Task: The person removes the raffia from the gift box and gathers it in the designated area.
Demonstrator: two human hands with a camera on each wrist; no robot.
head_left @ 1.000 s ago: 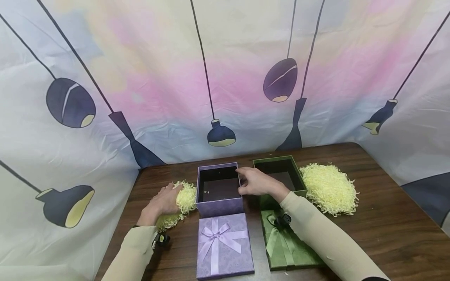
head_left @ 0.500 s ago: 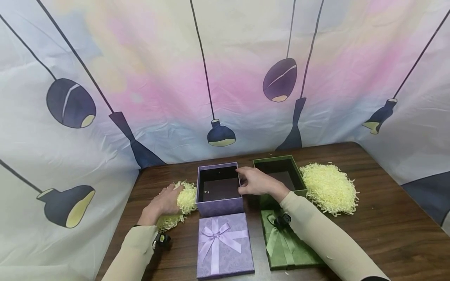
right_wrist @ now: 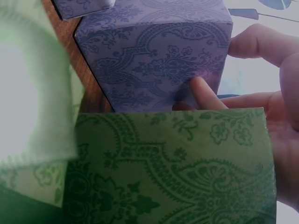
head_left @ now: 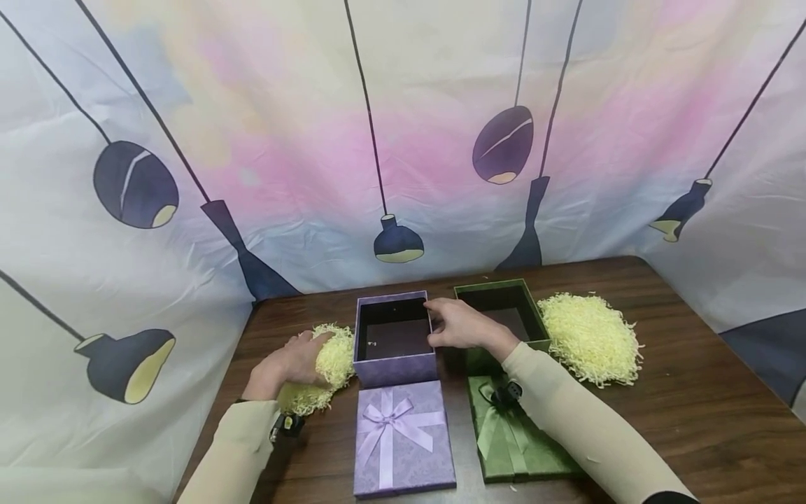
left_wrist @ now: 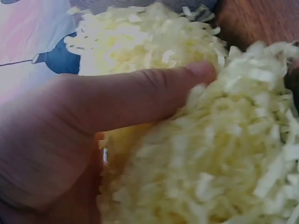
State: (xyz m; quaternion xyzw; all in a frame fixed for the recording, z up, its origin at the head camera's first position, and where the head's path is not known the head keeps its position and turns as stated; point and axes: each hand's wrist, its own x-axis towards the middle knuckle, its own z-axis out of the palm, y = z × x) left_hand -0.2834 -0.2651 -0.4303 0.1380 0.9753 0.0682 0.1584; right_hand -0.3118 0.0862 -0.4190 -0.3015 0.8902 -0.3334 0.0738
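Note:
My left hand (head_left: 294, 360) grips a clump of pale yellow shredded paper (head_left: 335, 355) on the left of the table. In the left wrist view its thumb lies across the shredded paper (left_wrist: 224, 140), which hides the other fingers. A purple gift box (head_left: 395, 369) without its lid stands just right of that heap, with a dark inside and a few small pale scraps at the bottom. At the box's right wall, my right hand (head_left: 462, 324) holds the rim with curled fingers. In the right wrist view, a fingertip presses the patterned outer wall of the purple gift box (right_wrist: 159, 65).
A purple lid (head_left: 404, 448) with a ribbon bow lies in front of the purple box. A green open box (head_left: 538, 336) stands behind the right wrist, its green lid (head_left: 529, 448) partly under the forearm. Another heap of shredded paper (head_left: 588, 339) sits at the right.
My left hand has gathered the shredded paper slightly, and more of it bulges below the fingers. The right hand and the boxes stay put; the head view has shifted a little.

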